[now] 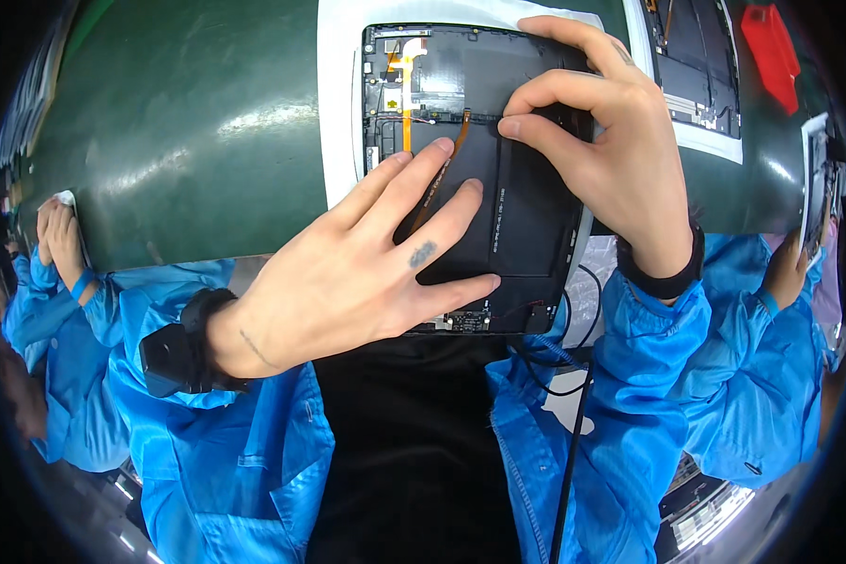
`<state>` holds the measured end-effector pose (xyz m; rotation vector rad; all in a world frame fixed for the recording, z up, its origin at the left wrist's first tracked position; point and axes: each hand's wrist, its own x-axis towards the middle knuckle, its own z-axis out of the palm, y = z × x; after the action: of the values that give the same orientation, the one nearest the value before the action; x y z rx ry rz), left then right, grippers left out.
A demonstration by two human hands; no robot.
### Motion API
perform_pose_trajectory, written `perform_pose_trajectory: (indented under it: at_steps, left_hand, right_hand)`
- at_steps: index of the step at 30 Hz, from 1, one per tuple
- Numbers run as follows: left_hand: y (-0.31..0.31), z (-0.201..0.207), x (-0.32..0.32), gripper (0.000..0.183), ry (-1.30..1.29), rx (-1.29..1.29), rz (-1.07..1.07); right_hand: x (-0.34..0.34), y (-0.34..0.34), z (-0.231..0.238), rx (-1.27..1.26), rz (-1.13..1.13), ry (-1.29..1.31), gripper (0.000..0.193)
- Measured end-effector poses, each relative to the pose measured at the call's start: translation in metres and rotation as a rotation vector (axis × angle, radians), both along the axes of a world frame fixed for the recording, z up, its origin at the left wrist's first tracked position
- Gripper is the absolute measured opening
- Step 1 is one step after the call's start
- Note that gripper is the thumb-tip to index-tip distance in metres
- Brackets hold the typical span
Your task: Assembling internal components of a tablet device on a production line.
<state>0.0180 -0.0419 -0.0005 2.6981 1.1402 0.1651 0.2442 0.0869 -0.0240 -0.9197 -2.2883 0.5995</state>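
Note:
An opened tablet [536, 226] lies on a white sheet [340, 103], its dark inner parts facing up. My left hand [338, 263] rests across its lower left part with the fingers spread. Close to those fingertips, a thin brown ribbon cable [459, 136] runs slantwise, partly hidden under the hand. An orange flex cable [407, 99] stretches down the tablet's left side. My right hand [620, 122] pinches thumb and forefinger together at a dark strip across the upper middle; what is between the fingertips is too small to make out.
The green tabletop [207, 141] spreads to the left. At the right stand a second opened tablet [696, 56] on a white sheet and a red object [769, 56]. A black cable [573, 442] hangs by my right arm. Co-workers in blue sit on both sides.

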Motion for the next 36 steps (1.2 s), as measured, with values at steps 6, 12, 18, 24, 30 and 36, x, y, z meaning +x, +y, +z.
perform_pose_trajectory:
  at_steps: [6,12,18,24,30,36]
  left_hand:
    - [-0.0026,0.0003,0.0001,0.055,-0.008,-0.002,0.016]
    - [-0.0004,0.0018,-0.0029,0.054,-0.045,-0.040,0.007]
    - [0.0005,0.0034,-0.0016,0.054,-0.039,-0.037,0.009]
    - [-0.0006,0.0030,-0.0009,0.059,-0.027,-0.046,0.020]
    - [0.0007,0.0057,-0.0007,0.067,0.020,-0.059,0.002]
    - [0.0005,0.0054,0.0005,0.072,0.023,-0.072,0.003]
  right_hand:
    - [-0.0028,-0.0038,-0.0008,0.011,-0.032,-0.005,0.008]
    - [-0.0045,-0.0051,0.0009,0.000,-0.048,-0.033,0.007]
    - [-0.0017,-0.0037,-0.0023,0.030,-0.046,-0.017,0.007]
    - [-0.0030,-0.0041,0.0016,0.013,-0.048,-0.047,0.008]
    - [-0.0026,-0.0042,0.0019,0.008,-0.048,-0.056,0.008]
    - [-0.0030,-0.0040,0.0027,0.003,-0.047,-0.061,0.008]
